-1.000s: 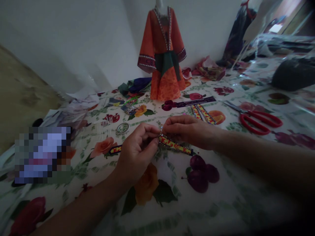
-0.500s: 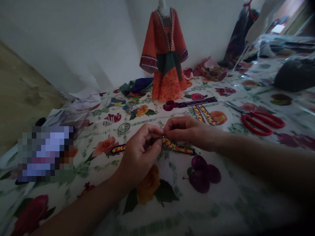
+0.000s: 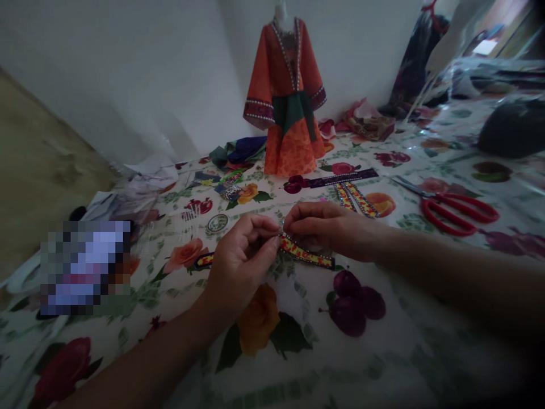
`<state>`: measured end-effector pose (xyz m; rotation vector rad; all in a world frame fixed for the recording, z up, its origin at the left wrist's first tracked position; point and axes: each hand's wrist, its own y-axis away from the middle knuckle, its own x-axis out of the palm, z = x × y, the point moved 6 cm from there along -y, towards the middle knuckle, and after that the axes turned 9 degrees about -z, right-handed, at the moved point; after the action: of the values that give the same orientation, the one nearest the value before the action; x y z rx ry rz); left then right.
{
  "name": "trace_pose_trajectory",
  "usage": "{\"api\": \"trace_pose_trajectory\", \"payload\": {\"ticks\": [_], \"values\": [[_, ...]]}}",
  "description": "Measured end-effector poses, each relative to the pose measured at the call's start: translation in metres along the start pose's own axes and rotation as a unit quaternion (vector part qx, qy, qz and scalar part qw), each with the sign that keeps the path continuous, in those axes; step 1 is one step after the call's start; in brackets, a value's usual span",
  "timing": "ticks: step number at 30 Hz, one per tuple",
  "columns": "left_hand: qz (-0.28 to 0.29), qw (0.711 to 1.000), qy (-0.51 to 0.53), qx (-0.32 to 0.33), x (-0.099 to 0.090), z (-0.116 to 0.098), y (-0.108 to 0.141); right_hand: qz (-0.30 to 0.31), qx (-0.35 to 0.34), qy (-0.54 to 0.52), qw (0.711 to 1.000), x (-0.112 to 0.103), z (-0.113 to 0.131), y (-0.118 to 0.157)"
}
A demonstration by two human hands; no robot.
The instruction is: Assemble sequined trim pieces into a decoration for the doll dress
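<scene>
Over flowered cloth (image 3: 340, 369), left fingers (image 3: 269, 251) pinch the yellow strip (image 3: 307, 254), right fingers (image 3: 305, 225) closed alongside.

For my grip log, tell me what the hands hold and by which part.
The left hand pinches the yellow-red strip back from its right end. The right hand is close beside it; whether it grips anything cannot be told.

"Does the yellow strip (image 3: 307, 254) run unbroken behind the left hand (image 3: 238, 255)?"
"Hidden; can't tell."
"The screen (image 3: 91, 261) to its left?"
"Blurred into blocks."
"The dark mound (image 3: 513, 129) beyond the right hand (image 3: 332, 230)?"
"The edge cuts it."
</scene>
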<state>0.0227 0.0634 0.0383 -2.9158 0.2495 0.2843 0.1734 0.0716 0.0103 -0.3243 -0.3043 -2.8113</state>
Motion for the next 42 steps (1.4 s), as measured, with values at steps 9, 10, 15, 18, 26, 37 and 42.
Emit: {"api": "trace_pose_trajectory", "payload": {"ticks": [9, 10, 15, 18, 26, 37, 42], "values": [[0.000, 1.000, -0.007, 0.025, -0.0001, -0.0011, -0.0004, 0.023, -0.023, 0.050, 0.998, 0.0036, 0.0062, 0.0053], [0.002, 1.000, -0.011, 0.028, -0.0001, -0.0011, -0.0001, 0.022, -0.028, 0.050, 0.998, 0.0036, 0.0066, 0.0054], [0.015, 0.999, -0.020, 0.039, 0.0011, -0.0015, 0.0023, 0.025, -0.032, 0.044, 0.998, 0.0046, 0.0063, 0.0058], [0.020, 0.998, -0.027, 0.049, 0.0017, -0.0019, 0.0034, 0.014, -0.027, 0.066, 0.997, 0.0043, 0.0066, 0.0065], [0.024, 0.996, -0.046, 0.071, 0.0017, -0.0020, 0.0053, 0.006, -0.026, 0.102, 0.994, 0.0043, 0.0062, 0.0076], [0.035, 0.997, -0.043, 0.061, 0.0070, -0.0001, 0.0048, -0.012, -0.051, 0.145, 0.988, 0.0067, 0.0088, 0.0084], [0.026, 0.998, -0.039, 0.051, 0.0069, -0.0003, 0.0032, -0.009, -0.045, 0.140, 0.989, 0.0073, 0.0077, 0.0083]]}}
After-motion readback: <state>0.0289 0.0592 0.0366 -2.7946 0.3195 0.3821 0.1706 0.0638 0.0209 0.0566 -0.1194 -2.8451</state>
